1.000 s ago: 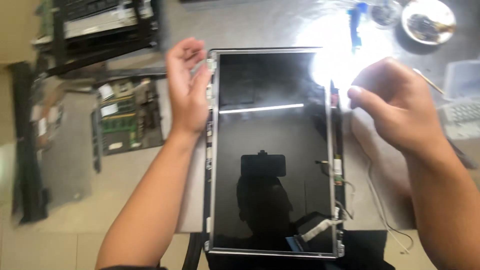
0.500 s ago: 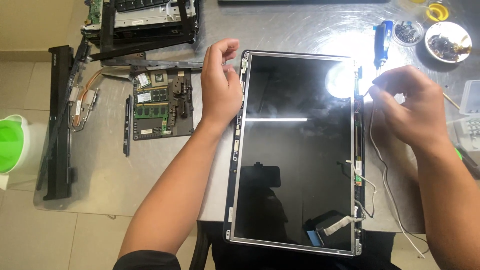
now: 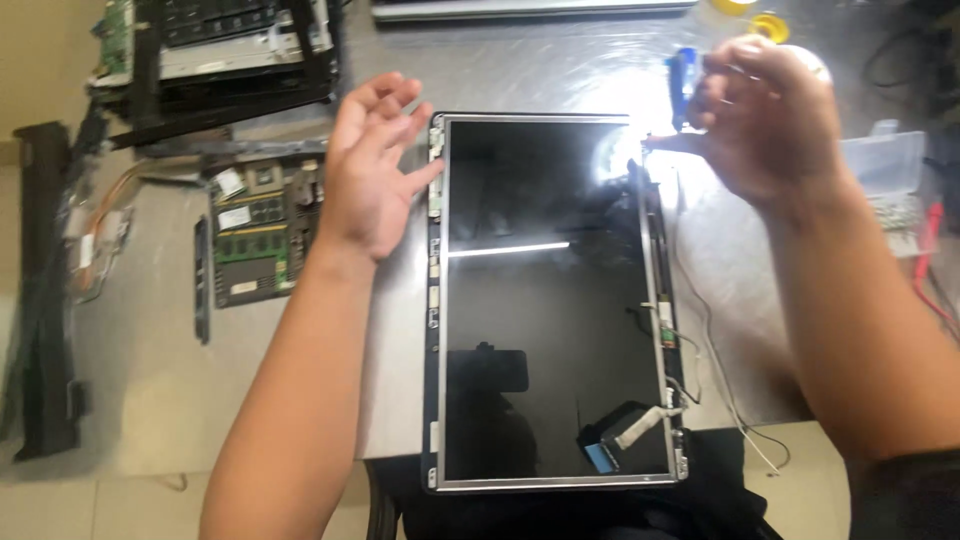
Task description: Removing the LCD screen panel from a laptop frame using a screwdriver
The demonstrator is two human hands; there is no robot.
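Left hand (image 3: 375, 170) spread, just beside the screen panel (image 3: 545, 300). Right hand (image 3: 770, 120) pinching above its top corner; pinched item unclear. Parts box (image 3: 885, 185), contents indistinct.

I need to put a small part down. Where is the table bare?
Bare table lies below the green circuit board, left of the screen panel. Another patch lies above the panel. The top-left corner is crowded with laptop parts.

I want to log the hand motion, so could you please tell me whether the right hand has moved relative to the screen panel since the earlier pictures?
Yes. The right hand has risen from beside the screen panel's right edge to its top right corner, near the blue screwdriver.
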